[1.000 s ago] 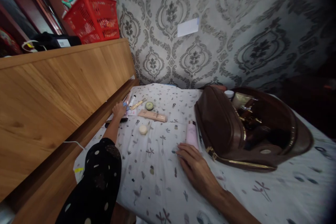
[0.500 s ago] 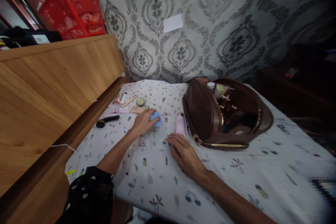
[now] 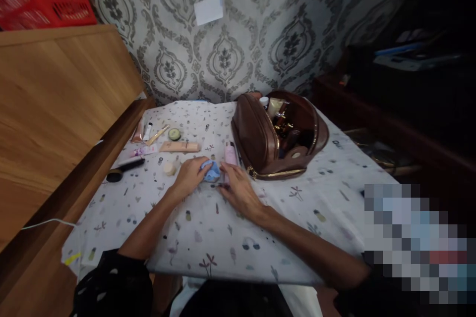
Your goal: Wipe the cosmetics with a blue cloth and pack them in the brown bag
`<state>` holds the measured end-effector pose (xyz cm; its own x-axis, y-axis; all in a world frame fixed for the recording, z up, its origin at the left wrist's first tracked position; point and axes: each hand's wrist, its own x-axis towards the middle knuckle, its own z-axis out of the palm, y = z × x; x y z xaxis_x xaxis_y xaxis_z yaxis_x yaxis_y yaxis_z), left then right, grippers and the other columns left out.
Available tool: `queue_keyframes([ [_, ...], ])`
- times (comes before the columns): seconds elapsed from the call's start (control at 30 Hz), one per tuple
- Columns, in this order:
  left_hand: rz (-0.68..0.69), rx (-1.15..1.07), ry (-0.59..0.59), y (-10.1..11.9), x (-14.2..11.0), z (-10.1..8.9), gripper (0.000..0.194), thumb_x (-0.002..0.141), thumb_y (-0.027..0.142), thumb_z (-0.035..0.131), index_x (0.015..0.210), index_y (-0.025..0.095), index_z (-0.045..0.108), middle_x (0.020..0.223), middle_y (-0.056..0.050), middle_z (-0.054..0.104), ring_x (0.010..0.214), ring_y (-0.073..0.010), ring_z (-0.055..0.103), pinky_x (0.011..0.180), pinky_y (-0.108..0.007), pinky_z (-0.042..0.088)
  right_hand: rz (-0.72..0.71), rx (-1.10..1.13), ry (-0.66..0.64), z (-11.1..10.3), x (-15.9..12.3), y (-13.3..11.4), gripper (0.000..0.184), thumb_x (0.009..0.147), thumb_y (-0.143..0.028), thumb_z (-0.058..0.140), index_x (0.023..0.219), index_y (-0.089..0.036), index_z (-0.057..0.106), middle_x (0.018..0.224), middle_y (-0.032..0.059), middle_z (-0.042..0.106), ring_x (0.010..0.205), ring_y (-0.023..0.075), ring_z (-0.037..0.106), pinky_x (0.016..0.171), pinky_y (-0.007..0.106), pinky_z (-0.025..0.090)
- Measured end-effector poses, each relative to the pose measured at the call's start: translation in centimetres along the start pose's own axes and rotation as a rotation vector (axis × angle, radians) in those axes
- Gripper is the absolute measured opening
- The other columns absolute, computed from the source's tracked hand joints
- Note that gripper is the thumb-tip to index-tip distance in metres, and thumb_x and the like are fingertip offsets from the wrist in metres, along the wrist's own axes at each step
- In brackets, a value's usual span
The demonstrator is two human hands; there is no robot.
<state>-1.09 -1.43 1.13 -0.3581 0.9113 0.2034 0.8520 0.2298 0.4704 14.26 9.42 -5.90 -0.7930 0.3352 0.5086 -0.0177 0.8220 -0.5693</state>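
My left hand (image 3: 190, 174) is closed on a crumpled light-blue cloth (image 3: 211, 171) just above the sheet. Facing it, my right hand (image 3: 241, 190) has its thumb and fingers apart, close to the cloth's right side, with nothing visible in it. Beyond the right fingers lies a pink bottle (image 3: 230, 151), its lower end partly hidden by that hand. A small cream-coloured round item (image 3: 169, 168) lies left of my left hand. Behind it are a peach tube (image 3: 180, 146) and a round green-topped container (image 3: 174, 133).
An open brown leather bag (image 3: 256, 133) with cosmetics inside stands right of the bottle. A brush (image 3: 158, 134), a purple-and-white tube (image 3: 144, 150) and a black-handled item (image 3: 126, 169) lie at left. A wooden headboard (image 3: 67, 79) and patterned wall (image 3: 223, 59) border the printed sheet (image 3: 201, 237).
My left hand has brought the blue cloth from the far left to the middle, beside my right hand. My right hand has lifted toward the cloth. The view has swung right.
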Motion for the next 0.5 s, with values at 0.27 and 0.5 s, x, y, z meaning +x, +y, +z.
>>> queue_keyframes([
  [0.27, -0.103, -0.459, 0.150, -2.9, -0.2, 1.3, 0.022, 0.086, 0.034, 0.051, 0.096, 0.019, 0.063, 0.092, -0.004, 0.070, 0.087, -0.0209, 0.063, 0.081, -0.031, 0.048, 0.094, -0.089, -0.051, 0.4, 1.1, -2.4, 0.069, 0.081, -0.022, 0.068, 0.143, -0.015, 0.040, 0.127, 0.0172, 0.058, 0.123, 0.0308, 0.049, 0.103, 0.050, 0.043],
  [0.5, -0.153, -0.563, 0.092, -2.9, -0.2, 2.1, 0.031, 0.083, 0.043, 0.055, 0.097, 0.018, 0.066, 0.096, -0.006, 0.070, 0.091, -0.0229, 0.063, 0.087, -0.034, 0.049, 0.116, -0.040, -0.079, -0.3, 1.6, -2.4, 0.051, 0.080, -0.022, 0.073, 0.127, -0.016, 0.055, 0.110, 0.0107, 0.066, 0.110, 0.0270, 0.052, 0.095, 0.044, 0.046],
])
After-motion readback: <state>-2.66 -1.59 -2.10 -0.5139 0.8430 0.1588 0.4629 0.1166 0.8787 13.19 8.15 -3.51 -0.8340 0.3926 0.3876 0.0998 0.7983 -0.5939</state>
